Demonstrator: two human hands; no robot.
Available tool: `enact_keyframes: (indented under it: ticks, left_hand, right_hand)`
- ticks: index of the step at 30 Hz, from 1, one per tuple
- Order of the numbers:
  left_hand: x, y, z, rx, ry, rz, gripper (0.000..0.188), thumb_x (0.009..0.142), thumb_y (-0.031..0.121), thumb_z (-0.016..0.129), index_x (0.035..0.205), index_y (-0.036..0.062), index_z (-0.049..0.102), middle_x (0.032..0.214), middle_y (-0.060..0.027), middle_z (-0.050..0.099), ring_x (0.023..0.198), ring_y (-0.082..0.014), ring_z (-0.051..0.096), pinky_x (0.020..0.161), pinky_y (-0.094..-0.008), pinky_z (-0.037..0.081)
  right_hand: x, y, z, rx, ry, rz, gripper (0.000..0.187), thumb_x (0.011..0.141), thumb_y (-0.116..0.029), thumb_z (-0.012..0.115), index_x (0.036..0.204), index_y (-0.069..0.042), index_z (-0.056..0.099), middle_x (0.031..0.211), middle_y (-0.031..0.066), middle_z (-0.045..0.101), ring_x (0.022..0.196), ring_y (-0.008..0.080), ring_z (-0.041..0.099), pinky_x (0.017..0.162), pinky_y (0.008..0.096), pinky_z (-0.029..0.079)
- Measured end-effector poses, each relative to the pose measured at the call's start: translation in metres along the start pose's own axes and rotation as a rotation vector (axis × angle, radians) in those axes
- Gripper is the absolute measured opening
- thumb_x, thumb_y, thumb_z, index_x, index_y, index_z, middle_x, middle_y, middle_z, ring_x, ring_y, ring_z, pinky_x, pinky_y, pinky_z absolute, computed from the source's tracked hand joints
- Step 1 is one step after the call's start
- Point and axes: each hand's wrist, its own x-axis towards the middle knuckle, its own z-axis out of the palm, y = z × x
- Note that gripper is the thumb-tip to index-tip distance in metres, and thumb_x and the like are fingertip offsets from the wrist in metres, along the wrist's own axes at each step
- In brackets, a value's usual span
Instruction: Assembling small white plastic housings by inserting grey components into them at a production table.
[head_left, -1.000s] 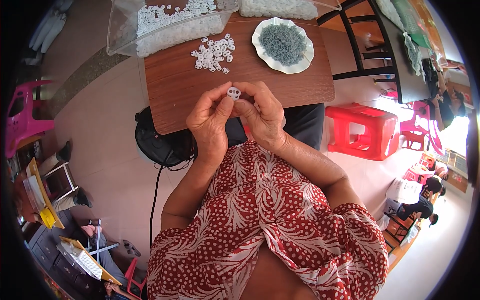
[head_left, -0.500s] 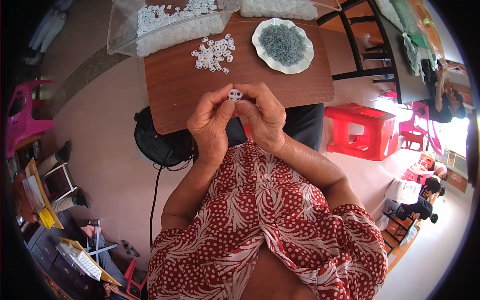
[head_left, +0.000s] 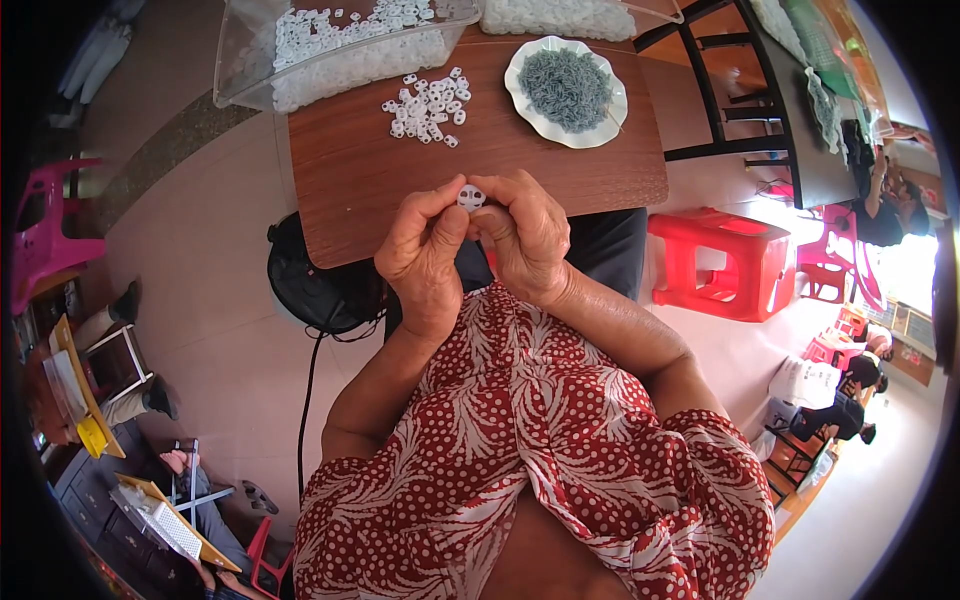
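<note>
Between my two hands, just above the table's near edge, is a small white plastic piece point(head_left: 471, 197) with several holes. My left hand point(head_left: 424, 250) pinches it from the left with thumb and forefinger. From the right, my right hand point(head_left: 527, 235) grips the same piece, its thumb close to the left one. Fingertips cover part of the piece's rim. Beyond my hands, a loose pile of similar white pieces point(head_left: 428, 108) lies on the brown table point(head_left: 360, 200). To its right stands a white scalloped plate point(head_left: 523, 112) heaped with small grey-blue parts point(head_left: 566, 90).
A clear plastic bin point(head_left: 345, 62) of white pieces stands at the table's far left, with another bin point(head_left: 560, 18) beside it. A red stool point(head_left: 722, 262) is at the right. On the left, a black bag point(head_left: 315, 280) sits below the table edge.
The white piece has tilted and dropped slightly toward me between my fingertips. Both hands keep their pinch, with only small finger shifts.
</note>
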Motion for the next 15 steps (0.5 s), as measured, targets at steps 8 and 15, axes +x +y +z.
enact_keyframes:
  ticks: [8, 15]
  left_hand:
    - [0.004, 0.004, 0.007, 0.069, 0.009, 0.106, 0.015, 0.087, 0.002, 0.057, 0.101, -0.0033, 0.06, 0.085, -0.0034, 0.057, 0.069, -0.008, 0.052, 0.061, -0.0199, 0.045]
    - [0.007, -0.001, 0.004, 0.093, 0.013, 0.135, 0.012, 0.087, 0.0, 0.056, 0.098, -0.0028, 0.06, 0.084, -0.002, 0.055, 0.069, -0.0071, 0.051, 0.061, -0.0197, 0.045]
  right_hand:
    - [0.008, 0.001, 0.001, -0.012, 0.021, -0.072, 0.022, 0.078, 0.005, 0.059, 0.099, 0.004, 0.054, 0.072, 0.0094, 0.056, 0.056, 0.018, 0.053, 0.049, 0.0285, 0.042]
    - [0.011, 0.002, 0.001, -0.058, 0.007, -0.106, 0.022, 0.076, 0.006, 0.058, 0.098, 0.004, 0.054, 0.069, 0.0103, 0.055, 0.056, 0.0211, 0.053, 0.05, 0.0298, 0.042]
